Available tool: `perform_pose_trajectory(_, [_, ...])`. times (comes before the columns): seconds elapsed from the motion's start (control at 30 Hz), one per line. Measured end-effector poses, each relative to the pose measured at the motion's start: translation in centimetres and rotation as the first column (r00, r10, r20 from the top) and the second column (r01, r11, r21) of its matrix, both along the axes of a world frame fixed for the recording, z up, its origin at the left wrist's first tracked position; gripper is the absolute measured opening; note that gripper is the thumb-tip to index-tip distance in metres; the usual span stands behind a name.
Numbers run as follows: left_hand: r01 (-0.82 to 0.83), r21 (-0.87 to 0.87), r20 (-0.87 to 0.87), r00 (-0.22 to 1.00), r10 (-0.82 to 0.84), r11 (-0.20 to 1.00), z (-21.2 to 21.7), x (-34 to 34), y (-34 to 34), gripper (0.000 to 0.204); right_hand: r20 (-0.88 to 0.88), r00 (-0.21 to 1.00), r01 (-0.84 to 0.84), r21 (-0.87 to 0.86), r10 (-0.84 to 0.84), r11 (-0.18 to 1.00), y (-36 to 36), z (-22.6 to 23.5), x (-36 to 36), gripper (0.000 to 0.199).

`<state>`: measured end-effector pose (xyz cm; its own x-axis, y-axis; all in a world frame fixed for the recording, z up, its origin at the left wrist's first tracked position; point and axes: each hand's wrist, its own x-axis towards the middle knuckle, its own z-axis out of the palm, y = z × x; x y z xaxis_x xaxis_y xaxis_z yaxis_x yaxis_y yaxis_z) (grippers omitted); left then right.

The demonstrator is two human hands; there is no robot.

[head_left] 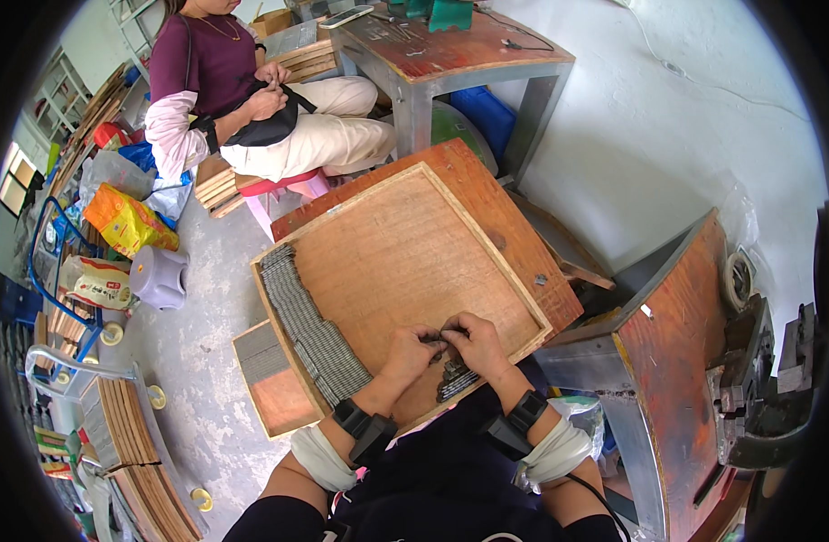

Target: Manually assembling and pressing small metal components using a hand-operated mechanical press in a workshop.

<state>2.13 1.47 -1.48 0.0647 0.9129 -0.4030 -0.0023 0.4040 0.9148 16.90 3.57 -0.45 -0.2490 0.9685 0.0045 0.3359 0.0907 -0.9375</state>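
My left hand point(412, 350) and my right hand point(473, 341) meet over the near right part of a shallow wooden tray point(514, 262). Both have their fingertips pinched together, closed on something dark and too small to name. Just under my right hand lies a loose heap of small dark grey pieces point(457, 379), partly hidden by that hand. Along the tray's left side, similar dark pieces are laid in tight, even rows point(310, 316). Bare wood shows across the rest of the tray bottom. The tray rests on a worn reddish-brown table point(468, 181).
A second tray point(274, 384), partly filled with grey pieces, sits lower left. Ahead, a seated person point(252, 108) works with both hands near another table point(450, 45). A metal-framed bench point(667, 352) with a machine stands right. Stacked wooden trays point(125, 425), bags and a stool point(159, 275) are left.
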Motion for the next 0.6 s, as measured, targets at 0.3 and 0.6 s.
perform_pose_trajectory(0.3, [0.02, 0.0, -0.025, 0.999, -0.02, 1.0, 0.9, -0.2, 0.5, 0.012, 0.037, 0.988, -0.149, -0.057, 0.151, 0.987, 0.9, 1.2, 1.3, 0.012])
perform_pose_trajectory(0.6, [-0.012, -0.056, 0.177, 0.984, 0.022, 0.998, 0.1, -0.5, -0.1, 0.012, 0.184, 0.963, -0.241, 0.25, 0.198, 0.938, 0.4, 1.9, 1.0, 0.021])
